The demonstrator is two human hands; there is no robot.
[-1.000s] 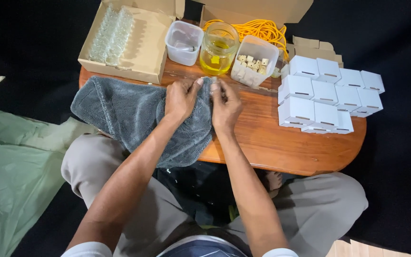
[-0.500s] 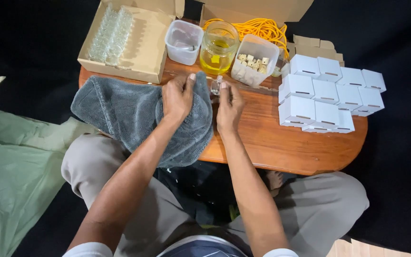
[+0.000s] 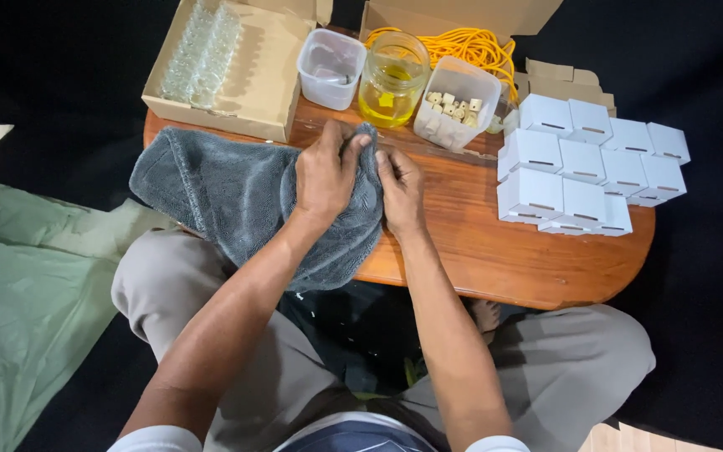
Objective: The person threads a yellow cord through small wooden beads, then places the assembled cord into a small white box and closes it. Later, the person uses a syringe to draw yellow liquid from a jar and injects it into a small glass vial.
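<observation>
A grey towel (image 3: 219, 192) lies spread over the left part of a small oval wooden table (image 3: 504, 251). My left hand (image 3: 324, 172) presses on the towel's right end and bunches its far edge with the fingertips. My right hand (image 3: 401, 188) sits just right of it, fingers curled against the same fold of cloth. Whether a small object is wrapped inside the fold is hidden.
At the back stand an open cardboard box with small clear glass bottles (image 3: 202, 50), an empty clear tub (image 3: 330, 69), a glass jar of yellow liquid (image 3: 392, 79), a tub of small beige cubes (image 3: 453, 105) and a yellow cord (image 3: 462, 42). Several white boxes (image 3: 583, 163) are stacked on the right.
Both hands have shifted slightly on the towel's far right edge; the left fingers now gather the cloth higher, and the right hand has moved closer against it.
</observation>
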